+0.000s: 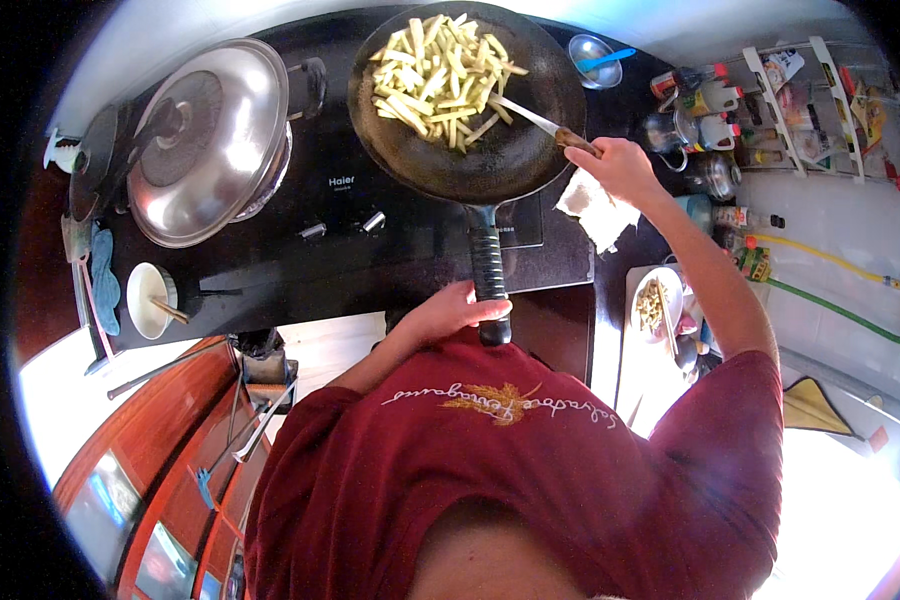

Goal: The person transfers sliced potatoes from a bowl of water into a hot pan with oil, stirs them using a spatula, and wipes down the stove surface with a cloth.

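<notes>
A dark wok (510, 165) sits on the black stove at the far middle, its ribbed black handle pointing toward me. My left hand (450, 312) is closed around the end of that handle. Pale yellow-green vegetable strips (435, 75) lie heaped in the wok's far left half. My right hand (618, 168) grips the wooden handle of a spatula (535, 118) over the wok's right rim. The spatula's metal end reaches into the right edge of the strips, which partly hide its tip.
Left on the stove (340, 245) is a pan under a domed silver lid (210, 140). A white bowl (150, 300) stands at the left edge. A small bowl with a blue spoon (598, 60), a white cloth (598, 210), bottles (715, 98) and a food bowl (660, 300) are right.
</notes>
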`<state>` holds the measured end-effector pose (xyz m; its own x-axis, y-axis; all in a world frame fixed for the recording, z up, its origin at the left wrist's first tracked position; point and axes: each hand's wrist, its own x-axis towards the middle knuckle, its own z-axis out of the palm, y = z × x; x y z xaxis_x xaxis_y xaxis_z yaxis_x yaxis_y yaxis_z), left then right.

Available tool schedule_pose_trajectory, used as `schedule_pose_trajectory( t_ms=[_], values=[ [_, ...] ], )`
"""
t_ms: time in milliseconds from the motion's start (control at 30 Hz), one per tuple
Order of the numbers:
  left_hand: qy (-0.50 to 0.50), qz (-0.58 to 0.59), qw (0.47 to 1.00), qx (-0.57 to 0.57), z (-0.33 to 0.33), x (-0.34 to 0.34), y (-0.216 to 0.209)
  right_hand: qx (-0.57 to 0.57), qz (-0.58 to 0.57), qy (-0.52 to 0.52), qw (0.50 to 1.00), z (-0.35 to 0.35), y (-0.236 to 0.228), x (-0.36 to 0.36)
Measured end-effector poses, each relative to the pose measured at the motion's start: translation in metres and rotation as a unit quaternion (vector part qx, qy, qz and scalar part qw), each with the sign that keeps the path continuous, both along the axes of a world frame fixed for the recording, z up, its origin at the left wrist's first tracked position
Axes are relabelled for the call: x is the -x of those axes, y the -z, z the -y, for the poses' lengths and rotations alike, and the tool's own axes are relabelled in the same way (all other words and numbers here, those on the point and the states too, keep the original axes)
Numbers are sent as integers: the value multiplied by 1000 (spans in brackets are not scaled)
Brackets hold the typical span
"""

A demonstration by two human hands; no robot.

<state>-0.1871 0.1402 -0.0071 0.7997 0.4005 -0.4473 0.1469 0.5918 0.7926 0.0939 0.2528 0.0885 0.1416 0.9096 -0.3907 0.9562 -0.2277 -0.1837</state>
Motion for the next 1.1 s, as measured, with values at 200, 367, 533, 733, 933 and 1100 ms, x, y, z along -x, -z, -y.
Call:
schedule_pose_trajectory(
  t_ms=[200, 367, 533, 733, 933, 1100],
  values=[
    [3, 6, 1000, 7, -1, 0, 7, -70, 71, -76, 992, 27, -43, -15],
    [3, 21, 1000, 16, -4, -2, 0, -205, 214, -232, 927, 34, -87, -18],
    [12, 35, 999, 28, -5, -3, 5, -165, 334, -258, 891, 19, -130, -9],
    [37, 25, 999, 4, -5, -1, 13, 11, 302, -219, 928, -18, -172, 6],
    [65, 10, 997, -35, -6, 0, 17, 219, 140, -132, 957, -30, -155, 12],
    [84, 26, 996, -25, -9, 0, 19, 126, 40, -58, 990, 15, -37, 26]
  ],
)
